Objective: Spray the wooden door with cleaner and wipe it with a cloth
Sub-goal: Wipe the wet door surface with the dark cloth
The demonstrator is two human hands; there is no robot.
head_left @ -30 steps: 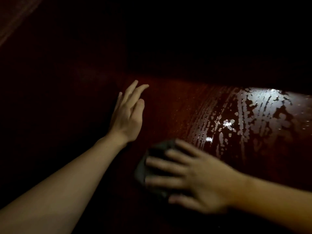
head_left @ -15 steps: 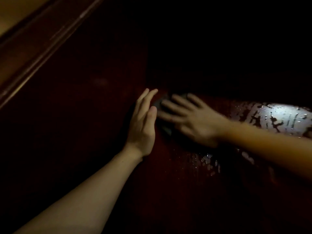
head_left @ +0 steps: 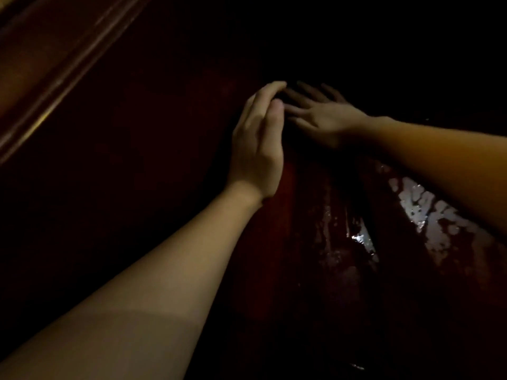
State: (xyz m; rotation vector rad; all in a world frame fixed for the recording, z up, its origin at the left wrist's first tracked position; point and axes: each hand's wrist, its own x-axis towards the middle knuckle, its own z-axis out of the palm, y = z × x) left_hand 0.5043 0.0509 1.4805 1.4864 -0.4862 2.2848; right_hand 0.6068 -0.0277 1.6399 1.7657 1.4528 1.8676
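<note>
wooden door (head_left: 164,133) is judged already sprayed, with wet cleaner streaks (head_left: 419,209) left unwiped at lower right. left hand (head_left: 258,144) is rested on it, holding nothing; right hand (head_left: 326,116) is pressed flat, fingers spread, cloth probably hidden beneath.

Right hand (head_left: 326,116) went from low centre of the door (head_left: 164,133) up and left across it. Its fingertips now sit just beside those of the left hand (head_left: 258,149). Cloth showed under the right fingers 1 s ago, now lost in the dark. Left fingers went from straight to slightly bent. Wet streaks (head_left: 428,209) now lie below the right forearm. Moulding (head_left: 55,78) entered at upper left.
</note>
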